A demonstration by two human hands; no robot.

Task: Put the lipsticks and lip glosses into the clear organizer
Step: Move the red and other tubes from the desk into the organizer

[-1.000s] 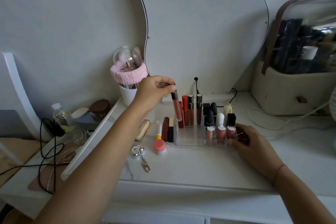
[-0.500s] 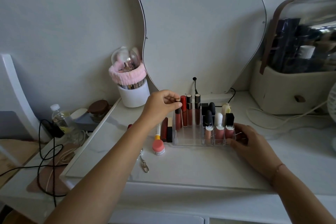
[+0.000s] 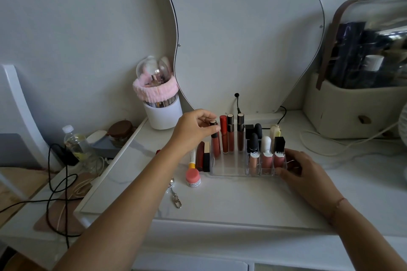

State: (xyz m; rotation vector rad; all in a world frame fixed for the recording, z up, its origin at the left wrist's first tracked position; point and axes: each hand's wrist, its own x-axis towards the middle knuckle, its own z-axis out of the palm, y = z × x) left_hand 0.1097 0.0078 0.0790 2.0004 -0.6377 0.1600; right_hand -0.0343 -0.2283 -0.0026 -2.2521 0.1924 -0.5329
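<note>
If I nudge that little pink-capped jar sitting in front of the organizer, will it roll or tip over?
Probably neither. The pink-capped jar stands upright on its flat base and looks squat, so a nudge should slide it across the smooth tabletop rather than topple it. It looks small and likely light, so it may skid easily. Knocked onto its side, its round body could roll.

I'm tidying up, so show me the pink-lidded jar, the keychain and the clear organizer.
pink-lidded jar (image 3: 193, 175): head view, on its pink lid.
keychain (image 3: 175, 196): head view, on its metal chain.
clear organizer (image 3: 229, 166): head view, on its empty front wall.
</note>
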